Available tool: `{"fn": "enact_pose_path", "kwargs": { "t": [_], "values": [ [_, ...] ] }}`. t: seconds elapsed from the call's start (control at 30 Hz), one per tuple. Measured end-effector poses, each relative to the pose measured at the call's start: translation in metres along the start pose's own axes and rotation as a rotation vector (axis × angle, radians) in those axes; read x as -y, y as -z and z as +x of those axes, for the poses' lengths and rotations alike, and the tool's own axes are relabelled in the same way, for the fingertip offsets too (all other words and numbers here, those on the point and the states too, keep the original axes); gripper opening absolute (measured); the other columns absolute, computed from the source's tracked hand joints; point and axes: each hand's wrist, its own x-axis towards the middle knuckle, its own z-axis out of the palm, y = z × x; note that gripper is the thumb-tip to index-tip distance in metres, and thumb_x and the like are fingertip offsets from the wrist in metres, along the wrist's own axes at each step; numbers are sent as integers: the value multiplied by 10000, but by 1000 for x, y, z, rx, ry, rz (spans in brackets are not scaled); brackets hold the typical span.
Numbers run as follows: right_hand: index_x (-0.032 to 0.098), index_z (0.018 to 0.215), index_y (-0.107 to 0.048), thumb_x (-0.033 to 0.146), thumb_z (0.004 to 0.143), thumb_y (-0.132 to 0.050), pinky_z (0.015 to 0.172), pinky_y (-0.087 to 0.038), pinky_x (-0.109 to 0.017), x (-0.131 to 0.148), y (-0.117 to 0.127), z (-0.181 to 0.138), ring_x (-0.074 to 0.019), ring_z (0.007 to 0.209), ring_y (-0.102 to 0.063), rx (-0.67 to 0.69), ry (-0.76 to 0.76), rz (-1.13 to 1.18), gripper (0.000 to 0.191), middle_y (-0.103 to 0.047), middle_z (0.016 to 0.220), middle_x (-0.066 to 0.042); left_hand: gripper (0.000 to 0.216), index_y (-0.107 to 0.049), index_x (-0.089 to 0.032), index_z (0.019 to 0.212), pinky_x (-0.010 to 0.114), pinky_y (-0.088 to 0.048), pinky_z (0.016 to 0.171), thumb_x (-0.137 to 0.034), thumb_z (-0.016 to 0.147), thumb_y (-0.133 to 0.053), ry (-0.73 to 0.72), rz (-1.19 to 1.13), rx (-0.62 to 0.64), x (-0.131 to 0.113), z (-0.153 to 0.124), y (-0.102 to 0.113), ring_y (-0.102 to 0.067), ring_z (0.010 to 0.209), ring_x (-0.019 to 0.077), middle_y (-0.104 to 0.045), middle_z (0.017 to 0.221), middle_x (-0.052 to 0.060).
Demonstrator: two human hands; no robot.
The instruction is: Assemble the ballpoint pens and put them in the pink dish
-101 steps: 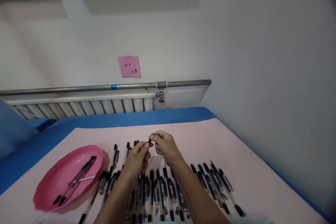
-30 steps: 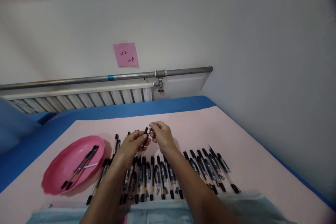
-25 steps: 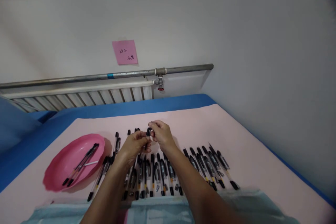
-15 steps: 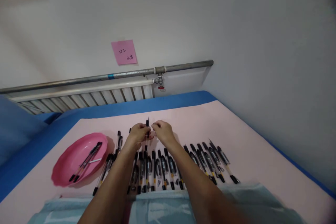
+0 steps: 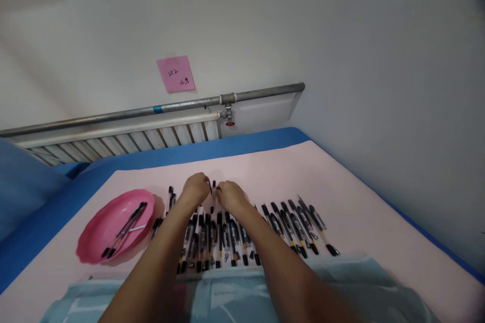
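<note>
From my remote position, the left hand (image 5: 195,190) pinched a slender dark piece (image 5: 209,186), partly hidden; the right hand (image 5: 232,197) was curled, contents indistinct. Clear-barrelled pens (image 5: 219,234), partly covered by forearms (image 5: 161,250), lay on pink sheeting (image 5: 356,207).

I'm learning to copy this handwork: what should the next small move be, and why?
I'd perhaps bring the slim dark piece in the left hand closer to the pen between the hands, since piece and pen look close but apart. What the right hand holds, if anything, is too small to tell.
</note>
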Motion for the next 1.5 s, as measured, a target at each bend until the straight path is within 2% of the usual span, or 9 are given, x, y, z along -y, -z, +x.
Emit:
{"fn": "enact_pose_path", "kwargs": {
  "t": [0.13,0.27,0.37,0.53,0.73,0.93,1.17,1.5],
  "values": [
    [147,886,-674,191,784,-434,679,-390,-260,-2,-3,2,-208,844,-606,13,34,-61,264,-667,908,-129,184,-648,-138,803,354,-380,779,-120,718,-486,-26,159,38,15,-30,12,-582,910,284,-666,864,149],
    [147,905,-665,218,811,-419,672,-387,-252,-1,-4,3,-195,830,-604,24,62,-113,273,-658,907,-120,275,-629,-149,935,314,-388,781,-151,778,-403,-105,294,90,32,-58,6,-590,913,239,-667,932,134],
    [148,910,-660,229,832,-398,672,-381,-249,1,-4,2,-189,836,-595,27,80,-151,285,-649,908,-115,291,-611,-142,977,301,-387,794,-155,805,-377,-142,298,54,44,-66,-1,-584,935,224,-653,972,142],
    [176,932,-656,248,858,-375,689,-364,-241,4,-6,2,-178,850,-579,28,131,-194,299,-638,910,-92,291,-602,-148,988,296,-387,798,-151,827,-360,-170,286,21,56,-66,-4,-571,928,214,-639,967,122],
    [241,1011,-620,264,875,-349,693,-344,-232,2,-11,4,-162,850,-557,13,193,-216,304,-613,905,-56,330,-637,-145,967,304,-373,834,-143,838,-333,-295,347,3,54,-67,-11,-511,980,217,-607,948,119],
    [245,996,-615,246,864,-365,648,-332,-234,2,-14,4,-158,810,-552,7,208,-242,282,-596,875,-50,325,-645,-160,947,317,-361,827,-149,843,-338,-353,395,6,52,-61,-15,-504,921,217,-599,908,108],
    [201,918,-628,260,858,-389,643,-339,-233,3,-15,5,-154,808,-551,35,175,-271,253,-587,901,-58,229,-611,-142,827,323,-372,782,-211,825,-393,-324,402,-33,47,-56,-18,-509,867,222,-623,876,95],
    [210,902,-614,252,855,-398,661,-340,-229,5,-16,2,-146,815,-542,33,197,-273,225,-577,894,-42,264,-596,-144,853,332,-368,779,-208,843,-340,-300,411,-1,44,-43,-21,-535,877,223,-641,901,104]
  ]
}}
